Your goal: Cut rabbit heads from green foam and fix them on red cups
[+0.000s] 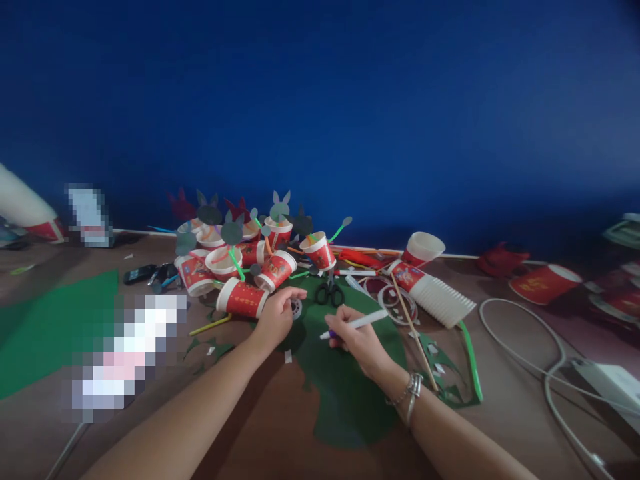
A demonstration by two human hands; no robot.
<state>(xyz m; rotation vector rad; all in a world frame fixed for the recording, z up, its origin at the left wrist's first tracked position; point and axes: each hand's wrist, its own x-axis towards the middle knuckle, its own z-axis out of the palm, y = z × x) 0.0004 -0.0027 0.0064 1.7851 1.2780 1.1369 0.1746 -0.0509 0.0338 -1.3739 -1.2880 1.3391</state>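
My right hand grips a white marker with a purple part near its tip, held above dark green paper. My left hand is beside a small tape roll, its fingers stretched forward; whether it touches the roll I cannot tell. Black-handled scissors lie just beyond both hands. A red and white paper cup lies on its side against the left hand. Behind it stand several more cups with animal-shaped paper cutouts and coloured pipe cleaners.
Stacked paper cups lie at the right, near a thin wooden stick and green scraps. A white cable loops farther right. Green paper and a blurred-out bright device are at the left. A blue wall rises behind.
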